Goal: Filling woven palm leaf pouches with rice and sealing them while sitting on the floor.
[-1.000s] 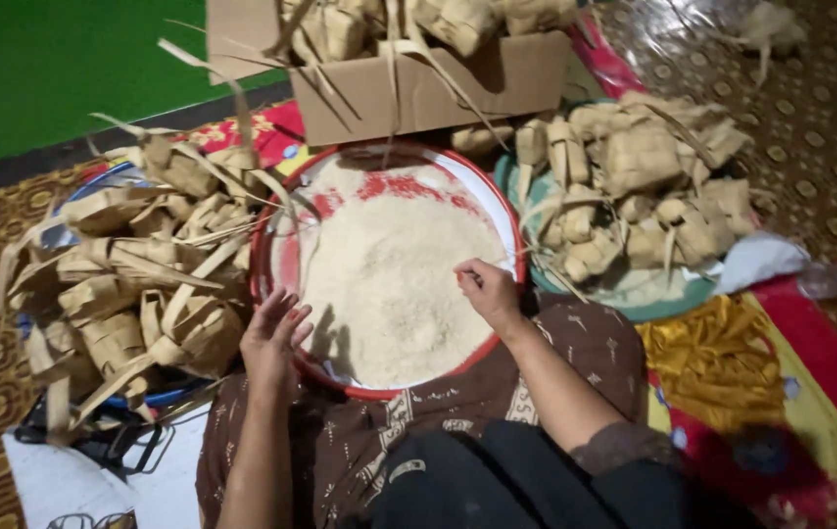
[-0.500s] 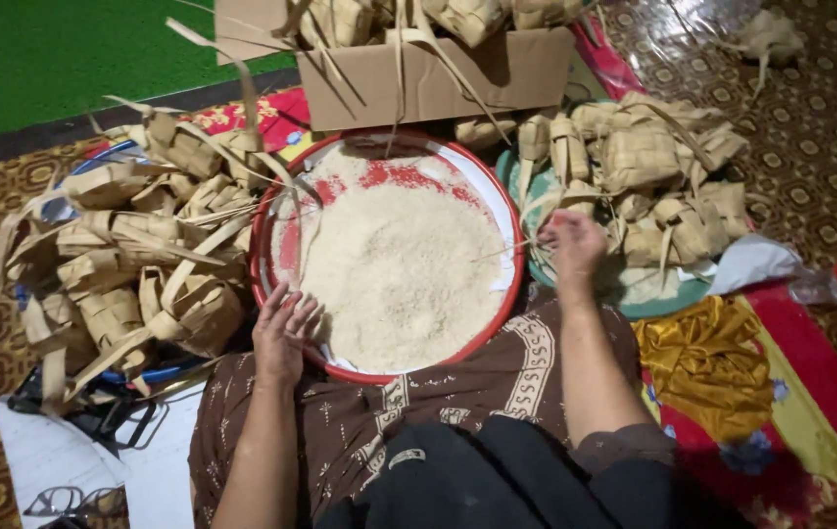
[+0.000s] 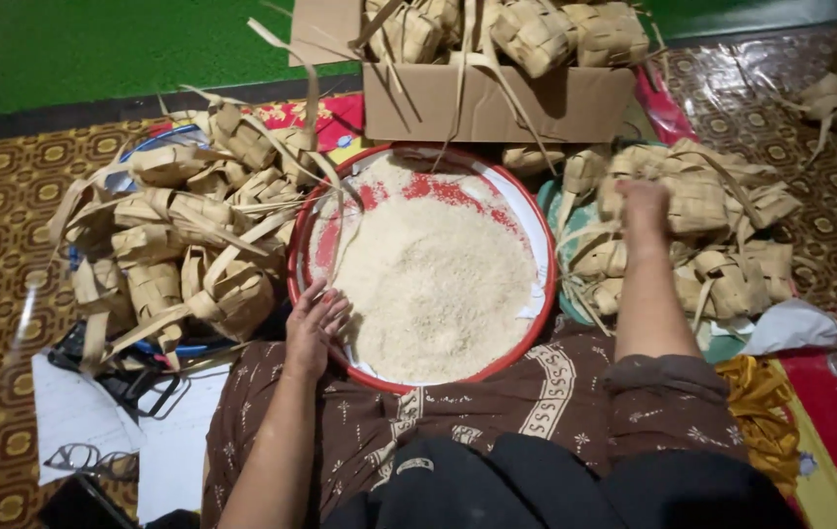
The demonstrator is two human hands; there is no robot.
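Cloth (image 3: 497, 411), brown and patterned, covers the person's lap at the near edge, and a round red-rimmed tray (image 3: 438, 383) rests against it, heaped with white rice (image 3: 433, 284). Left hand (image 3: 312, 323) lies on the tray's near-left rim with its fingers spread and loose, gripping nothing, the fingertips at the edge of the rice. To the left of the tray sits a heap of woven leaf pouches (image 3: 173, 245) with long strips trailing from them; nearer, on the floor, lie white paper (image 3: 75, 411) and a pair of glasses (image 3: 75, 458). Right hand (image 3: 642, 201) reaches out past the tray's right side and rests on a second heap of pouches (image 3: 722, 235). Only its back shows, so whether the fingers have closed on a pouch cannot be told. Judging by this, the step in hand is a reach for a pouch, with the rice ready beside it. Lifting one out would call for a firm pinch on a single pouch and care with the strips tangled among its neighbours. Farthest off stands a cardboard box (image 3: 497, 103) filled with more pouches, with green floor (image 3: 95, 49) behind it.
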